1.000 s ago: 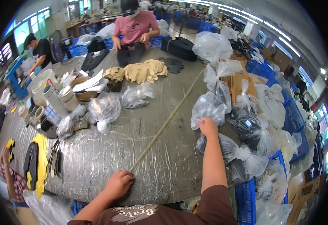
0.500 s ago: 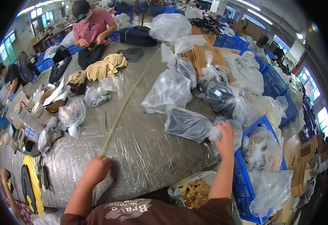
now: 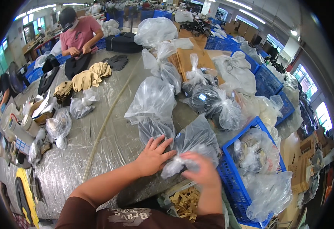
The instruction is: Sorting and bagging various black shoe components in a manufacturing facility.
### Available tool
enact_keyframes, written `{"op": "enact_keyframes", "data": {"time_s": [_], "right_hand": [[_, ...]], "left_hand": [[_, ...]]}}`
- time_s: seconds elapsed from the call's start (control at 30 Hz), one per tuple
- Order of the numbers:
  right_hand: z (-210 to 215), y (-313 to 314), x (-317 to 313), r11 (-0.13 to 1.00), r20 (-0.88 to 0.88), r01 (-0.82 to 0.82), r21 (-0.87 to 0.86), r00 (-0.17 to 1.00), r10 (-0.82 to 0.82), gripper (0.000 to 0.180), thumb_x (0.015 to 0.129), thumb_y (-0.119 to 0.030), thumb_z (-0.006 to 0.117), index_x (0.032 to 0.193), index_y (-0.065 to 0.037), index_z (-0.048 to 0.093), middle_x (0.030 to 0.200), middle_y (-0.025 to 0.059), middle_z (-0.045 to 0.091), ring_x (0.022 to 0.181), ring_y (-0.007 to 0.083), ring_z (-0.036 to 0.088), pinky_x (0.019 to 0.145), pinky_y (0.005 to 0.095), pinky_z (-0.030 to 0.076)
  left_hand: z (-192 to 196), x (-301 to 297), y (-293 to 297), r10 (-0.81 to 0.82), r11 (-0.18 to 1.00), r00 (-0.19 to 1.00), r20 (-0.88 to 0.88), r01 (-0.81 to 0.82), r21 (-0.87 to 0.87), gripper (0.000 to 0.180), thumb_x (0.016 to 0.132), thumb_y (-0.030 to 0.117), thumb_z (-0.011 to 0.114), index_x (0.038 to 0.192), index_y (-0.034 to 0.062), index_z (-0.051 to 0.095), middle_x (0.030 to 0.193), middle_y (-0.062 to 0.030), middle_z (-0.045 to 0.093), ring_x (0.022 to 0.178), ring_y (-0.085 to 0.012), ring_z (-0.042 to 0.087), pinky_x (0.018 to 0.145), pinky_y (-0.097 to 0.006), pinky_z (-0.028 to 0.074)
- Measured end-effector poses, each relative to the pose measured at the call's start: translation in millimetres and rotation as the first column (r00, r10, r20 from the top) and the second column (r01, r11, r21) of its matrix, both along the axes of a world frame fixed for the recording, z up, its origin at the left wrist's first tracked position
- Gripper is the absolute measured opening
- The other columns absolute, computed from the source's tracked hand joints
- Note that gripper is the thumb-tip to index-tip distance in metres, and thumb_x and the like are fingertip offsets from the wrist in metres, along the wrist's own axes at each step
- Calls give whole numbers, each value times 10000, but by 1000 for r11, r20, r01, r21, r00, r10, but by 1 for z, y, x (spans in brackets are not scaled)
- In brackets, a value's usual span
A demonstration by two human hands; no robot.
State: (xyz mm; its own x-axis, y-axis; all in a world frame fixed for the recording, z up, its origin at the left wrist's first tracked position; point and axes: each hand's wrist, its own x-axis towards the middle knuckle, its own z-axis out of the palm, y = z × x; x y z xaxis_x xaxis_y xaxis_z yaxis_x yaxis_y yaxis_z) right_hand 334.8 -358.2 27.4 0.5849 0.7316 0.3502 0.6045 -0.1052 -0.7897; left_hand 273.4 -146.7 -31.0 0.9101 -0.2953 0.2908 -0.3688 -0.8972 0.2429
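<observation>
My left hand [image 3: 155, 157] is open, its fingers spread over the near end of a large clear plastic bag [image 3: 150, 101]. Just right of it lies a second clear plastic bag [image 3: 200, 135], with a bunched, tied-looking neck [image 3: 178, 163] pointing toward me. Beside that neck is my right hand [image 3: 203, 168], blurred by motion, thumb and fingers curved toward the plastic. Whether it grips the neck cannot be made out. A long yellowish strip [image 3: 109, 118] runs along the table [image 3: 113, 152] to the left of my hands.
At right stands a blue crate [image 3: 232, 183] holding plastic bags. A tied bag of dark items [image 3: 212, 103] lies beyond my hands. Tan cut pieces [image 3: 86, 80] and white containers [image 3: 29, 124] are at left. Tan scraps [image 3: 186, 202] fill a bin below. A co-worker [image 3: 79, 36] handles dark material across the table.
My left hand has left the strip's near end and moved right to the bags. My right hand has come nearer and leftward, and the second bag's neck now points toward me.
</observation>
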Motion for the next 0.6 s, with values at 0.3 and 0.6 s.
{"op": "enact_keyframes", "data": {"time_s": [0.3,0.6], "right_hand": [[-5,-34,229,568,723,803,-180,500,-477,502,598,-118,760,1030,-1,533,1103,184,565,1154,406,418,977,451,329],[-12,-70,263,473,-57,831,293,509,-859,347,668,-9,648,1006,6,574,930,111,626,843,203,590,762,293,446]], "left_hand": [[-40,5,-16,32,986,960,280,16,-167,534,612,141,690,1125,228,572,1307,-104,409,1222,-378,333,992,-524,313],[-41,7,-14,65,986,962,267,-21,-163,501,632,165,694,1110,258,579,1281,-89,419,1188,-381,357,980,-527,328]]}}
